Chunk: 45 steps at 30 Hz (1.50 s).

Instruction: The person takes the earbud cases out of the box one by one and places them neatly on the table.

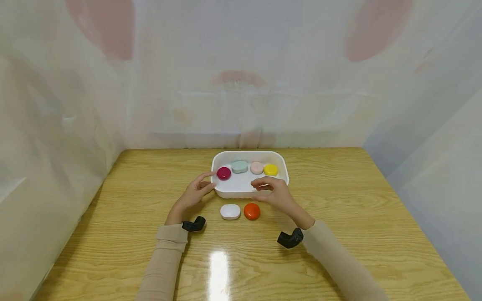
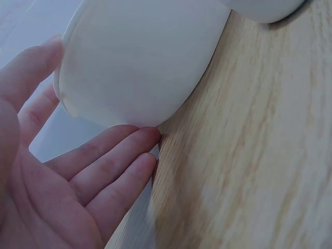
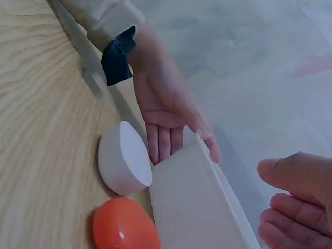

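Observation:
My left hand holds the left end of a white tray, its thumb and index finger at the rim. In the left wrist view, the other fingers lie nearly straight low against the tray's outer wall. Over the near right rim hovers my right hand, fingers bent, thumb apart from them, with nothing between. Inside the tray sit a dark red round piece, a pale green lobed piece, a pale pink round piece and a yellow one.
On the wooden table, just in front of the tray, a white oval piece lies beside an orange-red round piece. Pale sheeting with pink patches stands behind the table and along both sides.

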Available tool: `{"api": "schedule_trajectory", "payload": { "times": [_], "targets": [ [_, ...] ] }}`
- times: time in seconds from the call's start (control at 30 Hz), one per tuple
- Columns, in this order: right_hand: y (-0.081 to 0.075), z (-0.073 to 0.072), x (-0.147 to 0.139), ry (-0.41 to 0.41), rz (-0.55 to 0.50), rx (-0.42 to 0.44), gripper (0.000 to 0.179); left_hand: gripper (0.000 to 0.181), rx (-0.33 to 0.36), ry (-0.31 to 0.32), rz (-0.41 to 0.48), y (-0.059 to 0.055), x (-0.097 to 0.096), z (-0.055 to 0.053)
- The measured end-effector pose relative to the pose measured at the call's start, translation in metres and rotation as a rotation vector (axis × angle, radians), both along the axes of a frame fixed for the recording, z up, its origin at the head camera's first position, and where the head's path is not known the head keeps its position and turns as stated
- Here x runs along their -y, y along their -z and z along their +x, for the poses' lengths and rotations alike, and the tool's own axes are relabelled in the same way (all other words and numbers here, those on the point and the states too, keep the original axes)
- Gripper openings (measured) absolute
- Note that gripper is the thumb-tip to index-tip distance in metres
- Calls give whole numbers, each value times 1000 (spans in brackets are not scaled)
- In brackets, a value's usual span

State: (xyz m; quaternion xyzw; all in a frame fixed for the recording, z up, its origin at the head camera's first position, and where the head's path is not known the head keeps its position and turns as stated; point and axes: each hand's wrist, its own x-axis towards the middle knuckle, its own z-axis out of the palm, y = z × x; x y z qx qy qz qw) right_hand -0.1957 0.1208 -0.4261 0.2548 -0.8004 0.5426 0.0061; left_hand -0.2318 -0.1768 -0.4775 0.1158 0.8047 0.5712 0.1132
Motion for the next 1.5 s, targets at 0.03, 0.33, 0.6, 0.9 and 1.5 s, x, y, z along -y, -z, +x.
{"api": "schedule_trajectory", "payload": {
  "times": [0.03,0.33,0.6,0.9,1.5],
  "targets": [
    [-1,-3,2,6,1,2,34,48,0,-1,0,0,0,0],
    [-2,-34,16,47,65,1,35,49,8,2,1,2,2,0],
    [1,-63,28,83,146,67,41,49,-7,3,4,3,3,1],
    [9,-91,36,146,211,172,47,48,-5,3,12,3,1,0],
    [15,-111,51,215,356,205,50,50,23,-13,8,4,1,-3]
  ]
}}
